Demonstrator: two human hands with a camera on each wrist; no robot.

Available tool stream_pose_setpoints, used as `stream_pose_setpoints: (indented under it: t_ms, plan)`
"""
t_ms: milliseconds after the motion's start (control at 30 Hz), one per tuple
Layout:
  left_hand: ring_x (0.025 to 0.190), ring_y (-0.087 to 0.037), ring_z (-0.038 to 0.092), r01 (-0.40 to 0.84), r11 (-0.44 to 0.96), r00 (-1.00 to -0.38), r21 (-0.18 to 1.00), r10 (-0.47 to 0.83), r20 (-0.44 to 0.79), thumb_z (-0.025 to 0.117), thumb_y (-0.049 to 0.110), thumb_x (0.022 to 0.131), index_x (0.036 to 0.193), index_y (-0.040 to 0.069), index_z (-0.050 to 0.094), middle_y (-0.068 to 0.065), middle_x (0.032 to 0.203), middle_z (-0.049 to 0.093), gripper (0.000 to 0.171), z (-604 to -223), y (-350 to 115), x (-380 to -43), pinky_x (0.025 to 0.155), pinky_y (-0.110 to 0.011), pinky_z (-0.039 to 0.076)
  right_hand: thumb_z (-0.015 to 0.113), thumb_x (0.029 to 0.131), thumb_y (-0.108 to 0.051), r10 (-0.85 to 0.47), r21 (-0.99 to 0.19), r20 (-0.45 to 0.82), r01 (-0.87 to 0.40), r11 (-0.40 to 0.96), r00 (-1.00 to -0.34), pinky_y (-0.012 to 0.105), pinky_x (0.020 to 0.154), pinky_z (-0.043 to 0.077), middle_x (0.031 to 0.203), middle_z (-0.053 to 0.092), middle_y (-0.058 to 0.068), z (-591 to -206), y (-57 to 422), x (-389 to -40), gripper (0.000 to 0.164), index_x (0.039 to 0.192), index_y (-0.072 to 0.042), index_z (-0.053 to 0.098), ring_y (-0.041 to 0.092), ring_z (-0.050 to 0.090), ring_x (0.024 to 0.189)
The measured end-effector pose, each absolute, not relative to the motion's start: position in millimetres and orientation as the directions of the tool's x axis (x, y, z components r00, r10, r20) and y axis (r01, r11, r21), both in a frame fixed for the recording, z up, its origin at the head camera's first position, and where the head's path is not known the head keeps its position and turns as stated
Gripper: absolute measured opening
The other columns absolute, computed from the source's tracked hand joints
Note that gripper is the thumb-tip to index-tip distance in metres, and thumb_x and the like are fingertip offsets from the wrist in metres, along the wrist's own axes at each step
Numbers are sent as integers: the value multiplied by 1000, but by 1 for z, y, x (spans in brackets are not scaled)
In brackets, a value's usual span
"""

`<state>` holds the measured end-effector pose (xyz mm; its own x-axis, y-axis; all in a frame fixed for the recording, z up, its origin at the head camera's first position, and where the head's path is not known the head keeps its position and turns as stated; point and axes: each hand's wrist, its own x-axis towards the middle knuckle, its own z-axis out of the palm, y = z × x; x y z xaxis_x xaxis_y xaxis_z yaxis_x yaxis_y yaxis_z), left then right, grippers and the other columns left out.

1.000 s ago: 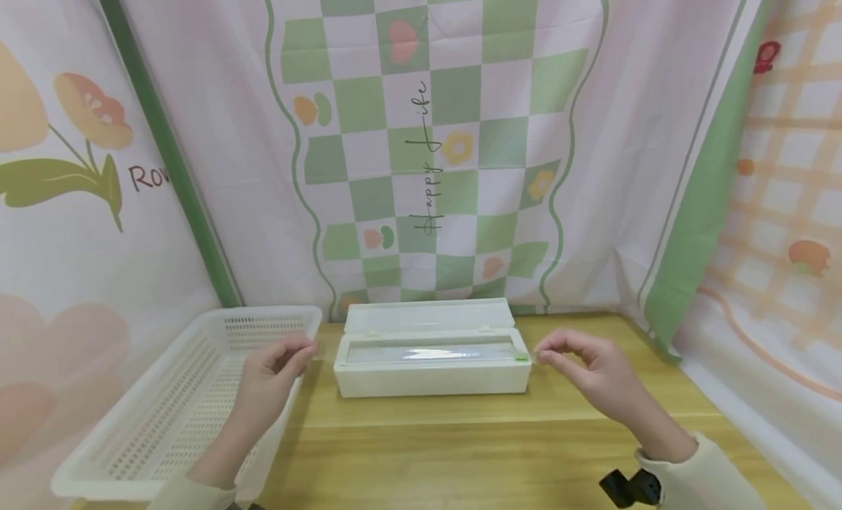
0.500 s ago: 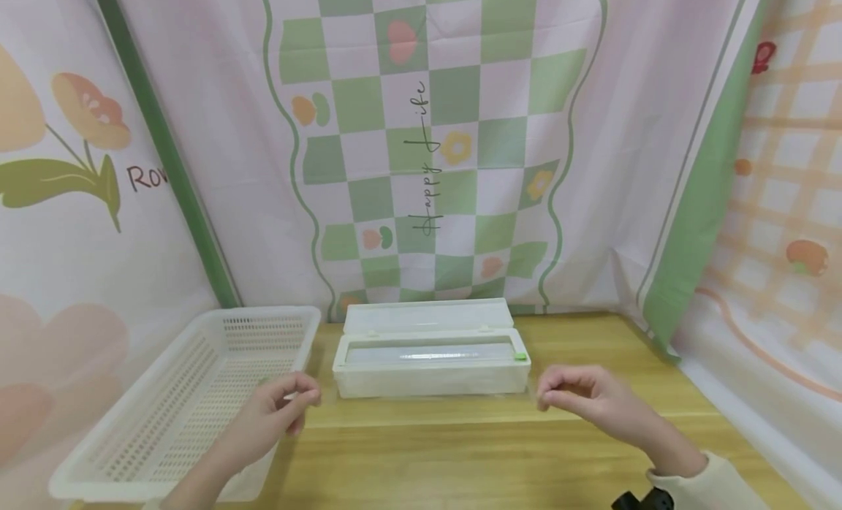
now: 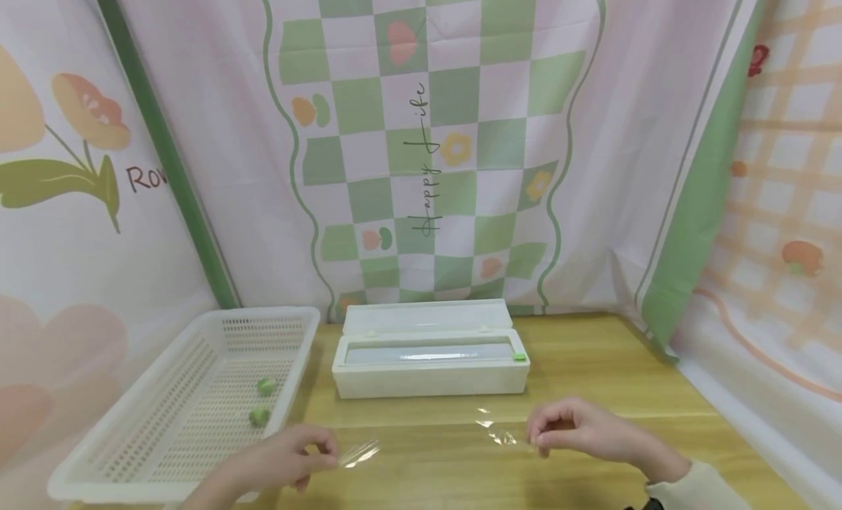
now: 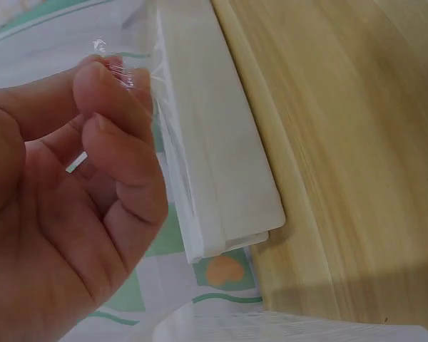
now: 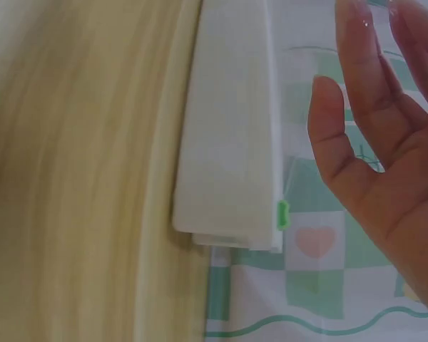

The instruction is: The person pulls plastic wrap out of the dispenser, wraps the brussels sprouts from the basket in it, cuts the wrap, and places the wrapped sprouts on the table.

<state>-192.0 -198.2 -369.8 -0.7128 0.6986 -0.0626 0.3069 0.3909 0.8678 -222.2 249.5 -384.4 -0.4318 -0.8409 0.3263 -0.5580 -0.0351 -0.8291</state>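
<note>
A clear sheet of cling film [image 3: 360,455] stretches between my two hands, seen mostly by its bright glints above the table. My left hand [image 3: 289,455] pinches its left end between thumb and fingertips; crinkled film shows at those fingertips in the left wrist view. At the other end my right hand [image 3: 582,431] pinches the film with thumb and forefinger. Beyond the hands stands the white cling film dispenser [image 3: 430,382], its lid [image 3: 427,316] raised at the back. A green slider [image 3: 519,357] sits at the right end of its front edge.
On the left a white perforated basket [image 3: 131,422] holds two small round green vegetables [image 3: 259,415], beside my left forearm. The wooden table [image 3: 421,488] runs back to a checked curtain [image 3: 434,145], with more cloth hanging at both sides.
Both hands have drawn back from the dispenser toward the body and lower in view, carrying the film between them. The green vegetables in the basket have come into sight.
</note>
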Motion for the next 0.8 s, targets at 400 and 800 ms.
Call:
stream_pose_setpoints:
  t_ms: [400, 800]
  plan:
    - [51, -3, 47, 352, 535, -774, 768, 628, -82, 58, 16, 88, 79, 13, 56, 7, 83, 55, 9, -402, -185, -194, 51, -22, 46, 54, 87, 6, -867, -832, 211, -548, 83, -452, 30, 64, 52, 81, 60, 17, -413, 252, -227, 9, 90, 1, 61, 9, 58, 75]
    - [44, -5, 45, 322, 637, -818, 700, 560, -133, 62, 11, 82, 73, 16, 55, 10, 73, 51, 12, -421, -176, -199, 47, -22, 43, 60, 85, -2, -857, -774, 106, -583, 247, -504, 20, 57, 48, 76, 60, -5, -425, 243, -227, 5, 81, -4, 63, -4, 50, 71]
